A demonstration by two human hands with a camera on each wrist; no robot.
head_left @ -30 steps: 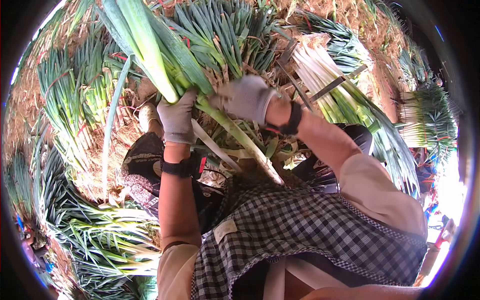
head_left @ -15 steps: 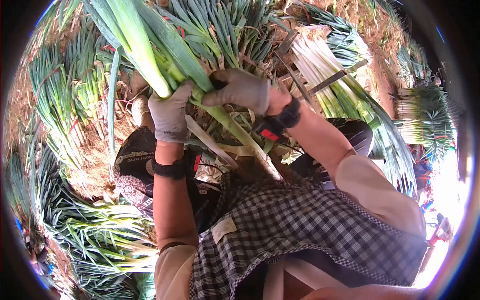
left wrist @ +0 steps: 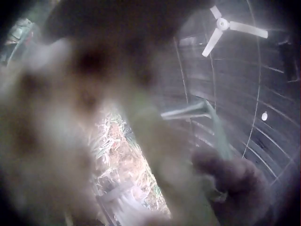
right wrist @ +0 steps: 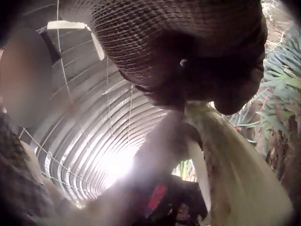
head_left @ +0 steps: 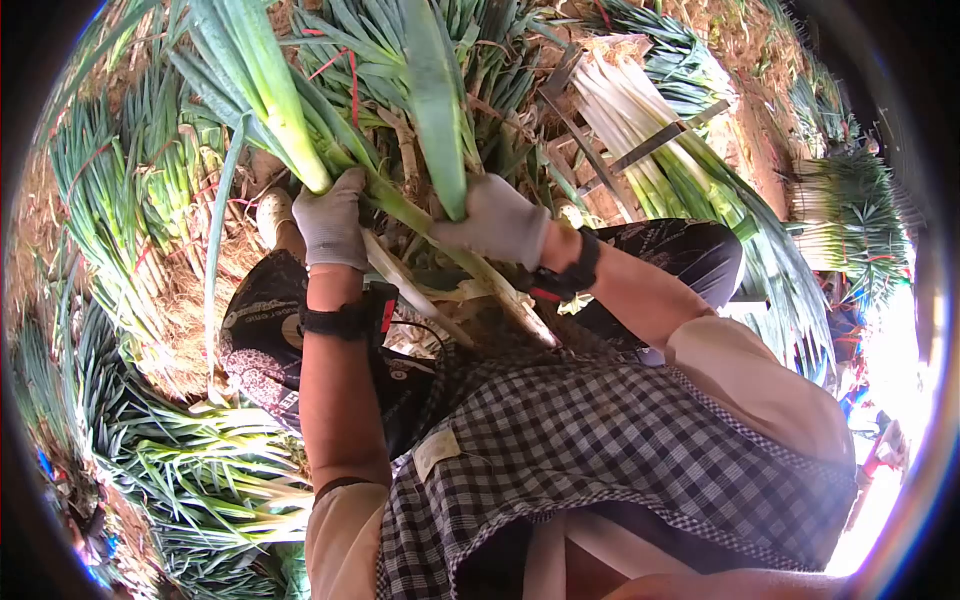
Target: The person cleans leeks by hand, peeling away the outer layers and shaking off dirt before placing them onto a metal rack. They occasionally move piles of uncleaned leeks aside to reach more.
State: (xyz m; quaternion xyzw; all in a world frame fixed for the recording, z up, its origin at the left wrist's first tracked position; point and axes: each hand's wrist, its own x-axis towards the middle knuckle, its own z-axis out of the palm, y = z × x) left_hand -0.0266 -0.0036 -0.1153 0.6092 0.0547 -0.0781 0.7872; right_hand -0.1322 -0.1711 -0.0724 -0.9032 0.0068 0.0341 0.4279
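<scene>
My gloved left hand (head_left: 330, 225) grips a bunch of large green onions (head_left: 275, 105), their green leaves fanning up and away. One pale stalk (head_left: 500, 295) slants from that bunch toward my lap, and a white strip (head_left: 410, 285) hangs beside it. My gloved right hand (head_left: 495, 222) holds the lower end of a broad green leaf (head_left: 435, 120), standing apart from the bunch, with fingertips right at the stalk. In the right wrist view the dark glove (right wrist: 183, 47) sits above the stalk (right wrist: 249, 174). The left wrist view is mostly blurred.
Tied green onion bundles (head_left: 130, 190) stand at the left, with more lying below them (head_left: 220, 470). At the right, a white-stemmed pile (head_left: 650, 130) lies across a metal-barred rack (head_left: 655, 147). My knees and checked apron (head_left: 600, 430) frame the near side.
The right hand has moved slightly right and down, bringing a broad leaf away from the bunch. The left hand has shifted a little left and still grips the onions.
</scene>
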